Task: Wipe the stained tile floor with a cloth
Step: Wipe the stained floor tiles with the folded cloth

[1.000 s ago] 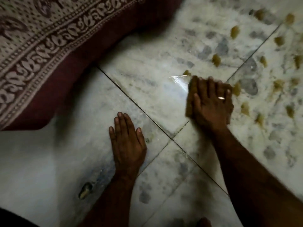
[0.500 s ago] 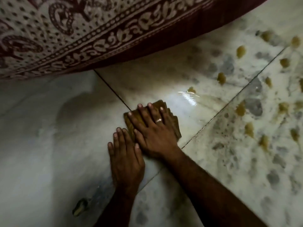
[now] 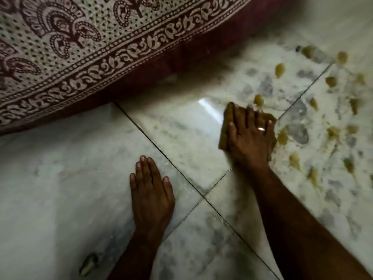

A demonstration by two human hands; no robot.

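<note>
The tile floor [image 3: 60, 178] looked like polished marble, smooth and glossy, with a bright streak of glare just left of the cloth [image 3: 223, 130]. The cloth was thick, matt and coarse-looking. Right of it, the stains [image 3: 280, 70] lay dull and lumpy. Beyond it, the printed fabric [image 3: 80, 57] looked soft and matt. Over it, a shiny metal ring [image 3: 261, 129] gleamed.

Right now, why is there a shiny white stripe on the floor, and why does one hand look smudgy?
Head view: the stripe is glare off the glossy tile floor; the right hand and cloth are slightly motion-blurred, the left hand sharper; the picture is dim overall.
</note>
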